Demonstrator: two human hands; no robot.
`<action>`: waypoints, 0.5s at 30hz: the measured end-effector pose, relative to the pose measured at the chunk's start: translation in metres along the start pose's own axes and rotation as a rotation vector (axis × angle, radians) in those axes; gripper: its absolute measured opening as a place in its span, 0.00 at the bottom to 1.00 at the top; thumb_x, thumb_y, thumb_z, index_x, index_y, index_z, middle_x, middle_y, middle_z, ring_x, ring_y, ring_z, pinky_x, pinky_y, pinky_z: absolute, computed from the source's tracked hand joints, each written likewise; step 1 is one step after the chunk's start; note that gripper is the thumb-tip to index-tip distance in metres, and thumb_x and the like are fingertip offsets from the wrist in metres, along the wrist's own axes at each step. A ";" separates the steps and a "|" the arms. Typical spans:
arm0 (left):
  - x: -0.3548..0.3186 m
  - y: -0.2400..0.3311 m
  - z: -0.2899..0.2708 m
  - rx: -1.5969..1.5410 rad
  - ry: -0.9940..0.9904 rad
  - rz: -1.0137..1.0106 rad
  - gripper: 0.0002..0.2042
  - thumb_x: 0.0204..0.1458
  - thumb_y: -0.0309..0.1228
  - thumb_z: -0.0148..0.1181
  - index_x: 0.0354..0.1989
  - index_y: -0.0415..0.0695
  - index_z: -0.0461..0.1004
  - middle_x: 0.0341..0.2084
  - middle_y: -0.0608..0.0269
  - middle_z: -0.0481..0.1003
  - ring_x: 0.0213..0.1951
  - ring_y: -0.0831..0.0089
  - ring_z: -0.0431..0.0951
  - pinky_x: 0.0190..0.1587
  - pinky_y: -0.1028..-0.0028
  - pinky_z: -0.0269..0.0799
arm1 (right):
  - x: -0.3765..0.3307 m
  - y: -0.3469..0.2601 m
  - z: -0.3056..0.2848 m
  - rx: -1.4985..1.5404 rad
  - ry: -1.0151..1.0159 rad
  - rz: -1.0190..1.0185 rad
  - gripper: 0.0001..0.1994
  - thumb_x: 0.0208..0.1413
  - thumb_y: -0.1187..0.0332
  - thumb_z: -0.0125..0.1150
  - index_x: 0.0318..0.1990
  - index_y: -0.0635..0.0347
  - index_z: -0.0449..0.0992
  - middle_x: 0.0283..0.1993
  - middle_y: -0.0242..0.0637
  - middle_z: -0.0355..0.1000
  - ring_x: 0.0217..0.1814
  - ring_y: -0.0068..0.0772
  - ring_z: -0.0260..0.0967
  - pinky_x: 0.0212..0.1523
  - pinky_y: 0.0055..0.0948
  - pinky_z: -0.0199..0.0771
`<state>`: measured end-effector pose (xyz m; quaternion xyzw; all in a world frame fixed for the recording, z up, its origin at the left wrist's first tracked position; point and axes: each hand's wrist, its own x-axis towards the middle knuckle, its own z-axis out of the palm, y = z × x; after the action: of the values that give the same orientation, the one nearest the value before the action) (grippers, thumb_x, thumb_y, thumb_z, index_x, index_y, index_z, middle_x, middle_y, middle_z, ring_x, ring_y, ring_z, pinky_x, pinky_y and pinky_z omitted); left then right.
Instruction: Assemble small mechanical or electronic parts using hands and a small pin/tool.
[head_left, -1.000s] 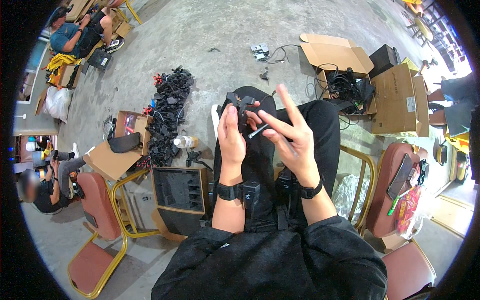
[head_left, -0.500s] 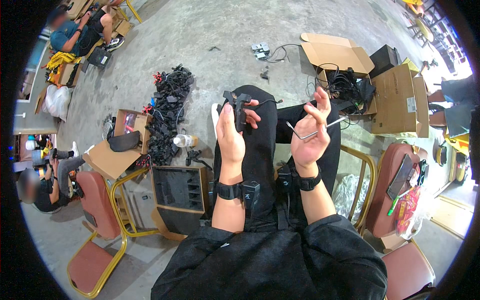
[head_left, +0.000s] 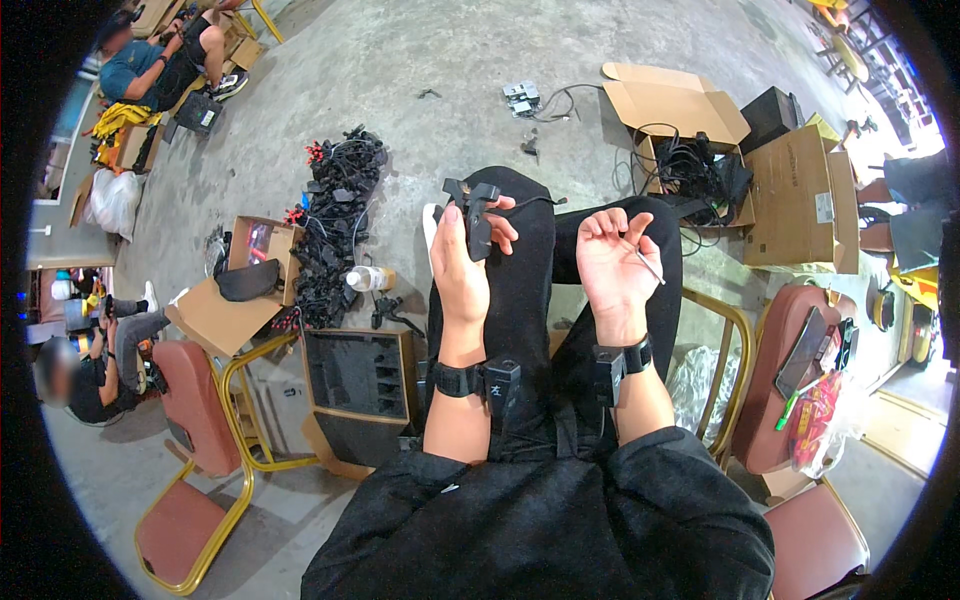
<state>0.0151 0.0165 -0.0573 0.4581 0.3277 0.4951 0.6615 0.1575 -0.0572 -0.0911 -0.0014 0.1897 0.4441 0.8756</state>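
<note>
Head view: left hand clamped on small black gadget above lap; right hand curled round thin wire. Open cardboard box w/ black cables at right; black tray by left knee.

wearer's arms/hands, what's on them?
Bare left hand and right hand, no gloves. Black sleeves pushed up past the forearms. Each wrist carries a black strap with a small black boxy module: left wristband, right wristband.
</note>
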 end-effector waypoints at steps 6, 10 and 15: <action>0.000 0.000 -0.002 -0.035 0.018 -0.007 0.26 0.65 0.45 0.32 0.43 0.35 0.73 0.38 0.50 0.76 0.29 0.70 0.74 0.29 0.72 0.67 | 0.002 -0.006 -0.016 -0.125 -0.089 0.033 0.14 0.42 0.61 0.47 0.35 0.51 0.76 0.34 0.34 0.66 0.38 0.34 0.60 0.40 0.32 0.59; 0.001 0.000 -0.001 -0.045 0.015 -0.011 0.26 0.65 0.45 0.33 0.42 0.35 0.73 0.37 0.50 0.76 0.28 0.70 0.74 0.29 0.72 0.67 | 0.002 -0.008 -0.011 -0.246 0.084 -0.003 0.26 0.41 0.60 0.47 0.52 0.48 0.73 0.52 0.36 0.70 0.48 0.35 0.65 0.48 0.32 0.62; 0.002 -0.002 -0.001 -0.044 0.022 -0.006 0.25 0.64 0.45 0.33 0.42 0.35 0.73 0.37 0.50 0.76 0.28 0.70 0.74 0.28 0.72 0.67 | 0.006 -0.009 -0.008 -0.223 0.073 -0.030 0.34 0.42 0.63 0.44 0.64 0.45 0.64 0.62 0.40 0.65 0.57 0.41 0.63 0.58 0.38 0.61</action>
<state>0.0149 0.0183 -0.0595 0.4371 0.3254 0.5050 0.6694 0.1653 -0.0590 -0.1021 -0.1177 0.1708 0.4488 0.8692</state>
